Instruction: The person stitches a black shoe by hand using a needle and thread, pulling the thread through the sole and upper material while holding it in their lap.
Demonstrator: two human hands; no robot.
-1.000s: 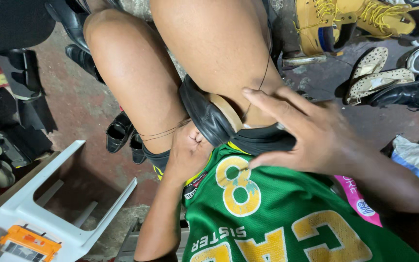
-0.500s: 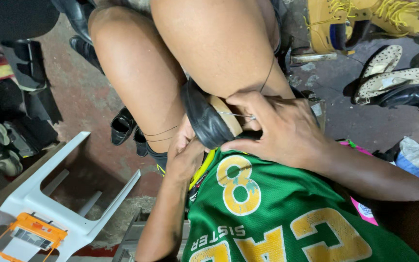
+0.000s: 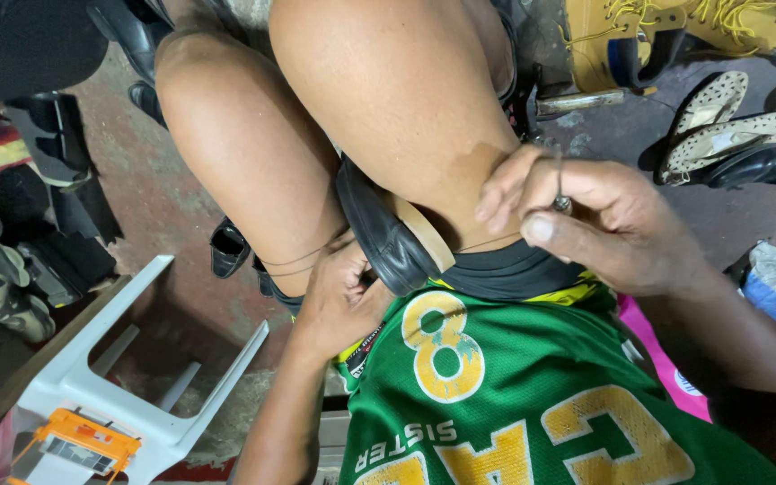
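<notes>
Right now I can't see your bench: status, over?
Left hand steadies black shoe between the knees. Right hand pinches needle, thread taut. Nothing in the way.

orange boxed package (image 3: pixel 78 438) | bottom left, on white plastic stool (image 3: pixel 150 359) | rectangular, clear window

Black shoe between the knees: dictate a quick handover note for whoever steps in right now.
Left hand: steadies the black shoe, wedged between the knees, tan insole facing the right thigh.
Right hand: pinch grip on a needle, thread running back to the shoe.
Done: thread loops already cross the left thigh, so stitching appears under way.
Left: remaining stitches; how many cannot be told.
</notes>
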